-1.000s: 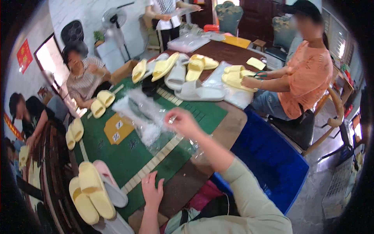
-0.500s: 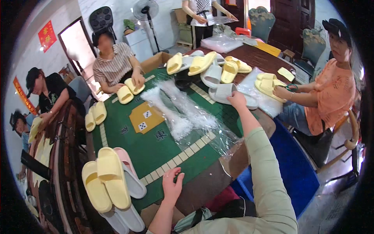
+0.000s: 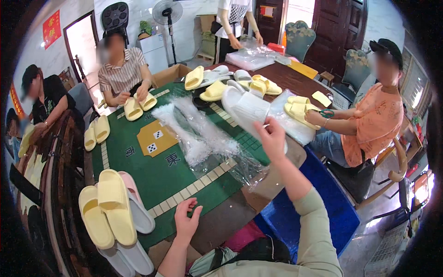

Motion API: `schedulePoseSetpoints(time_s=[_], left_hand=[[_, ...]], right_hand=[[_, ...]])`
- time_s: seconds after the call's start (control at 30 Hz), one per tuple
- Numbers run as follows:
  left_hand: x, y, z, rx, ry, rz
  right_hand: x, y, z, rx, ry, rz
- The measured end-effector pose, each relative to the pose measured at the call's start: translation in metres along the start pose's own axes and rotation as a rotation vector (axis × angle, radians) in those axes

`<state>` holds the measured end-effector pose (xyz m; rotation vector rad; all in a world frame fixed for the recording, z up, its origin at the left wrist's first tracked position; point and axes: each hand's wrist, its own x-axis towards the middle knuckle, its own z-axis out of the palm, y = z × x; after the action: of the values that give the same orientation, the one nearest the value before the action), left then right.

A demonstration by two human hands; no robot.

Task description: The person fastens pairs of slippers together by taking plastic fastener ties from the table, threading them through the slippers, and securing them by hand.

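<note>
Nearest, two grey slippers (image 3: 134,258) sit partly hidden beneath a yellow pair (image 3: 113,207). Here's the left hand (image 3: 187,219), bare, fingers loosely curled, near the counter's (image 3: 226,217) edge. Clear plastic bags (image 3: 214,147) lie crumpled, contents hard to make out. Beyond, the right hand (image 3: 271,138) grips a tilted grey slipper (image 3: 248,108), covering part of it. Farthest, a standing person (image 3: 235,21), head cut off.

The room is bright, with white light washing out the left doorway (image 3: 82,46). Glints streak the plastic (image 3: 198,129), and the floor (image 3: 376,224) glares at right. The mat (image 3: 143,177) looks fairly sharp; straight edges bow toward a black, softened rim.
</note>
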<state>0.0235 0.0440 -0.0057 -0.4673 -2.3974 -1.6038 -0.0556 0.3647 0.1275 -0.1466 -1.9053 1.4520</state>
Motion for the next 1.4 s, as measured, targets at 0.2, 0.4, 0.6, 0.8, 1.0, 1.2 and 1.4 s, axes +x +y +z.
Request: schedulePoseSetpoints(time_s=[0.2,0.4,0.6,0.8,1.0,1.2,1.4], left_hand=[[-0.003,-0.028,-0.025,-0.457,0.073,-0.018],[0.005,-0.007,-0.03,-0.983,0.237,-0.097],[0.0,-0.028,-0.052,-0.868,0.26,-0.272],[-0.001,-0.042,-0.062,-1.127,0.259,-0.499],[0.002,-0.029,-0.065,-1.157,0.258,-0.664],[0.017,-0.029,-0.061,-0.881,0.149,-0.477],[0.02,-0.009,-0.081,-0.618,0.013,-0.531]], right_hand=[[-0.092,-0.089,0.046,-0.219,-0.164,-0.425],[-0.175,-0.099,0.088,-0.009,-0.674,-0.166],[-0.195,-0.061,0.109,0.226,-0.913,-0.138],[-0.151,-0.015,0.082,-0.249,-0.633,-0.165],[-0.164,0.018,0.092,-0.373,-0.697,-0.245],[-0.156,0.03,0.064,-0.486,-0.553,-0.162],[-0.16,0.014,0.066,-0.508,-0.615,-0.195]])
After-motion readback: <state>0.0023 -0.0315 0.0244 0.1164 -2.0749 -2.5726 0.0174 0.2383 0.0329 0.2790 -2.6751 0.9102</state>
